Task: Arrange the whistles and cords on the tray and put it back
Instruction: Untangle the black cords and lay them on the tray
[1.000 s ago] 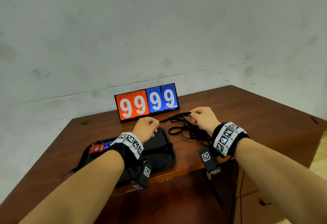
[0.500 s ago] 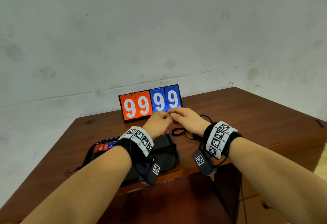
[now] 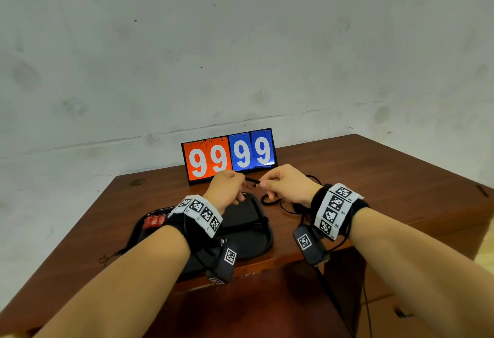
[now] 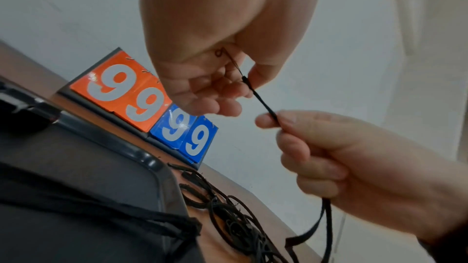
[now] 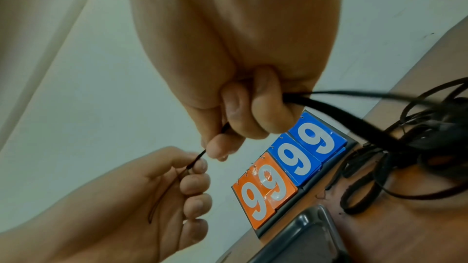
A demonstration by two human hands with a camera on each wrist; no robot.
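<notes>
A black cord runs taut between my two hands above the table. My left hand pinches its thin loop end. My right hand pinches the cord a short way along, and the rest hangs from its curled fingers as a flat strap. Below the left hand lies the black tray, with red whistles at its far left and a few cords across it. A tangled pile of black cords rests on the table right of the tray.
A flip scoreboard showing 99 on orange and 99 on blue stands behind the hands, close to the wall. The tray sits at the wooden table's front edge. Bare wood stretches to the right of the cord pile.
One second ago the hands held the cord stretched wide. They then came together, and now stand slightly apart with a short length taut between them.
</notes>
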